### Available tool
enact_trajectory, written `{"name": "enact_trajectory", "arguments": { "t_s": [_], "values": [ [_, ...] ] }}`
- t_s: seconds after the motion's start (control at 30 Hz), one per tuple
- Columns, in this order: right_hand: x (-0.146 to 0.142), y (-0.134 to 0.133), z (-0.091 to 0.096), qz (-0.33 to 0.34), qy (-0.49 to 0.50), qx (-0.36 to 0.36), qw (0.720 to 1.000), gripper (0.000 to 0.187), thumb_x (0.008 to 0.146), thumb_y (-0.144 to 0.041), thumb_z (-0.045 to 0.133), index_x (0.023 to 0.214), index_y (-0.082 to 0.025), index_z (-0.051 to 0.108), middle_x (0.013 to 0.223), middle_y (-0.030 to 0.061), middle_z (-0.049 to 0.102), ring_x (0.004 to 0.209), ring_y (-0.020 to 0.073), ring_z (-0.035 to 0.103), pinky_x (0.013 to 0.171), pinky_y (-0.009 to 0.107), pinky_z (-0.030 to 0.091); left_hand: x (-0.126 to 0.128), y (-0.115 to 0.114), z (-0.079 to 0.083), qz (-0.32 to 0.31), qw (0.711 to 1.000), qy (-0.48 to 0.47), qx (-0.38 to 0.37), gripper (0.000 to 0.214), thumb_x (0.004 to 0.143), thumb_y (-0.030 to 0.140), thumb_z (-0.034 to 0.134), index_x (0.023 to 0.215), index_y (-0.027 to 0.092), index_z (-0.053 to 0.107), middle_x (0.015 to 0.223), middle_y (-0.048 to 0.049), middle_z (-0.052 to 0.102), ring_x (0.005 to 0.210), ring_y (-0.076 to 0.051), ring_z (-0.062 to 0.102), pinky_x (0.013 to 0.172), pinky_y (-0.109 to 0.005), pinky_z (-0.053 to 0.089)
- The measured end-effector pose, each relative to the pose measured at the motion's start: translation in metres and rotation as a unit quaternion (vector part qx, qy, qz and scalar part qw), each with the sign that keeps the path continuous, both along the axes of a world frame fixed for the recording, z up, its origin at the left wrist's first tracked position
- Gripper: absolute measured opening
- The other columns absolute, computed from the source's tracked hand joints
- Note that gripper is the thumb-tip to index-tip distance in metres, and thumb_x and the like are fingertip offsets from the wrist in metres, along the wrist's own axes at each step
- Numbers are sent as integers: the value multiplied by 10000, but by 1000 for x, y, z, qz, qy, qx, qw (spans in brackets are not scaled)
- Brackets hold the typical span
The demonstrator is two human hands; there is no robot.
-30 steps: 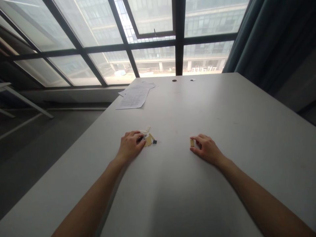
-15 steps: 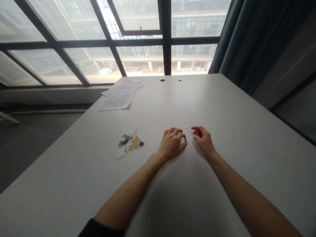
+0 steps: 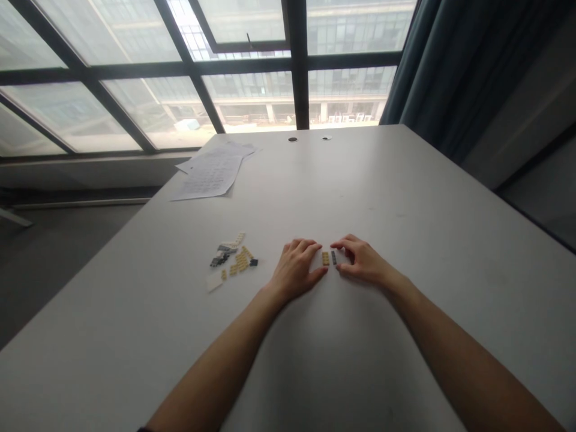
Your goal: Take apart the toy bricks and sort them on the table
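Both hands rest on the white table (image 3: 405, 198), close together near its middle. Between them lie a small tan brick (image 3: 325, 258) and a thin dark grey brick (image 3: 333, 258), side by side. My left hand (image 3: 297, 270) has its curled fingers on the tan brick's left side. My right hand (image 3: 362, 262) pinches at the dark grey brick with thumb and forefinger. A small pile of loose tan, grey and black bricks (image 3: 234, 258) sits well to the left of my left hand, out of touch.
A flat white piece (image 3: 214, 282) lies just below the pile. Printed paper sheets (image 3: 211, 171) lie at the table's far left corner. Two cable holes (image 3: 309, 138) mark the far edge. Windows stand behind, with a dark curtain (image 3: 450, 66) at right.
My left hand left the brick pile and moved right with a dark grey brick. Both hands have come together, and the tan and grey bricks now lie side by side between them.
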State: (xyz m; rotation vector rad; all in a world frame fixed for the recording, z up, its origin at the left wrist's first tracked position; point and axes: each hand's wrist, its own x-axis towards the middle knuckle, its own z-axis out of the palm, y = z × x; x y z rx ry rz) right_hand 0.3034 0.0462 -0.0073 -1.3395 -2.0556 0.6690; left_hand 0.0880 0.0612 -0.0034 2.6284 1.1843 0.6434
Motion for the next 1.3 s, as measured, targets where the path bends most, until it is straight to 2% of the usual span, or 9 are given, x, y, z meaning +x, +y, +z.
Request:
{"name": "enact_trajectory", "arguments": {
  "t_s": [0.2,0.43,0.53,0.63,0.77,0.87,0.93,1.03,1.3],
  "values": [
    [-6,-4,-2,-31,-25,14,999,280,714,-213,685,992,-195,662,972,39,582,716,130,539,701,268,465,0,1,-2,-10,1000,-1,-4,303,835,363,619,1106,226,623,1151,-75,616,1112,-258,497,985,-441,383],
    [-8,-6,-3,-93,-115,85,985,197,760,-351,698,812,-193,592,834,22,554,677,143,513,671,279,422,-1,3,-4,12,1000,-7,1,246,832,354,618,1042,228,639,1125,-72,624,1097,-258,503,965,-438,394],
    [-6,-7,-1,-93,-156,97,978,166,795,-333,663,769,-195,575,805,26,553,694,156,517,667,281,404,-2,3,-5,16,1000,-8,1,239,819,350,631,1022,223,636,1122,-70,625,1089,-259,507,958,-435,399],
    [-10,-10,0,-58,-166,98,979,148,821,-318,636,758,-197,576,812,32,567,733,167,528,677,281,398,-1,3,-6,13,1000,-11,5,233,819,346,633,1015,221,631,1119,-65,627,1094,-255,507,960,-430,399],
    [-15,-14,0,-10,-122,87,989,164,827,-353,640,782,-200,601,825,24,580,708,149,528,676,272,406,0,3,-6,19,1000,-11,11,224,816,332,635,1014,229,638,1112,-67,628,1091,-255,508,966,-433,395],
    [-13,-14,-1,-10,-72,70,995,136,779,-307,683,847,-204,623,874,20,592,696,135,535,670,261,428,0,3,-6,19,1000,-10,9,227,817,334,630,1018,230,643,1115,-70,627,1094,-257,509,966,-437,397],
    [-11,-13,-2,-18,-52,60,997,216,747,-275,702,942,-209,635,918,25,599,705,135,543,681,263,446,0,3,-6,17,1000,-12,8,230,820,335,625,1023,228,644,1117,-71,628,1095,-257,510,966,-440,397],
    [-10,-10,-3,-14,-59,58,996,328,744,-274,707,1061,-224,638,944,32,609,751,150,560,722,278,461,-1,4,-6,14,1000,-21,9,236,817,334,629,1028,228,645,1113,-64,631,1093,-257,516,964,-439,400],
    [-16,-6,-6,-26,-76,62,995,287,794,-275,674,1077,-225,656,929,38,610,787,163,563,752,292,454,-1,4,-9,24,999,-18,15,255,833,336,618,1066,234,642,1131,-64,623,1102,-260,509,975,-441,392]
  ]
}}
